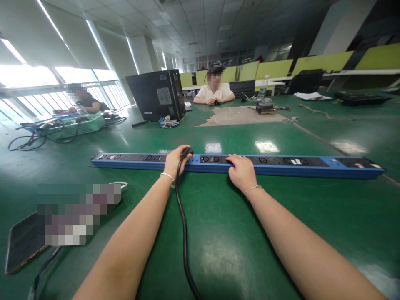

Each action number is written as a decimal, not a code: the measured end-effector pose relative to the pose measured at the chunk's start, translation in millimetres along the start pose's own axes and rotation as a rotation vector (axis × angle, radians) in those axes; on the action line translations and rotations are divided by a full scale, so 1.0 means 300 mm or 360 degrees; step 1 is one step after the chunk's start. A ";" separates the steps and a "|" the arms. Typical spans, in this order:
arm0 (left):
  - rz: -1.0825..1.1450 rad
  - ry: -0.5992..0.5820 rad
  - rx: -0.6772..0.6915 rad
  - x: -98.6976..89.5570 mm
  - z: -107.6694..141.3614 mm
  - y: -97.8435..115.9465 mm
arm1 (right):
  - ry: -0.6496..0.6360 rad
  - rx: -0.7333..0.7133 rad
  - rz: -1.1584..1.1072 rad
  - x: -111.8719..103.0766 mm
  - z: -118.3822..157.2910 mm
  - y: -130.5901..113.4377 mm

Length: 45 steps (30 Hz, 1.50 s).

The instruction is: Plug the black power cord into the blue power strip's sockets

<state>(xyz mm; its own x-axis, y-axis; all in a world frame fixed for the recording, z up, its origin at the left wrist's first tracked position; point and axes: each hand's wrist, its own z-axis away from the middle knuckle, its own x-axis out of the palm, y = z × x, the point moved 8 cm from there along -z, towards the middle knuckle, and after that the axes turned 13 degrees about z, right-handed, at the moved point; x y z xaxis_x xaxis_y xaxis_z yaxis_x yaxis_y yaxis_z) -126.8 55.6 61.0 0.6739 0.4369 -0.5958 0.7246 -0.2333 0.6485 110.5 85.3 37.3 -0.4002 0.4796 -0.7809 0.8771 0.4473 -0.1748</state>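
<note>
A long blue power strip (206,167) with rows of black sockets lies crosswise on the green table. My left hand (173,162) is closed around a black power plug (188,151), holding it just over the strip near its middle; whether the plug touches a socket I cannot tell. From the plug a black cable (183,225) runs down toward me. Further right, my right hand (243,173) grips the strip, fingers bent over its top face and the palm side at its near edge. Its fingertips are partly hidden.
At the left lie a phone-like dark slab (25,241) and a blurred-out object. Behind stand a green basket (75,127) with cables, a black computer case (156,96) and gloves (168,122). One person (214,89) sits opposite, another (86,100) far left.
</note>
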 end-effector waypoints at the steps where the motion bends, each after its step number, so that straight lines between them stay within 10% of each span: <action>1: -0.0040 -0.0009 0.0004 0.016 -0.001 0.014 | -0.0003 0.0003 0.0001 0.000 0.000 0.000; 20: -0.0473 -0.0112 0.0012 0.075 0.022 0.055 | 0.0051 0.0020 -0.0048 -0.012 -0.005 0.008; 26: -0.0309 -0.0072 0.0014 0.081 0.028 0.035 | 0.0193 0.0379 0.0061 -0.045 -0.002 0.116; 33: 0.0157 0.0310 0.0057 -0.003 -0.011 0.084 | 0.0285 0.0515 -0.0067 -0.058 -0.002 0.145; 45: -0.0169 -0.0375 -0.0121 0.337 -0.055 0.316 | 0.0299 0.0481 -0.0101 -0.050 0.001 0.146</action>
<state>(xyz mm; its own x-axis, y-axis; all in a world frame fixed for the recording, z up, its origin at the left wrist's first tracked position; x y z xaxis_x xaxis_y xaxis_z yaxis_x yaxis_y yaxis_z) 7.5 91.9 70.1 0.6160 0.2389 -0.7506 0.7862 -0.1272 0.6047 155.0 97.5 41.0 -0.4738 0.6009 -0.6438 0.8765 0.2506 -0.4111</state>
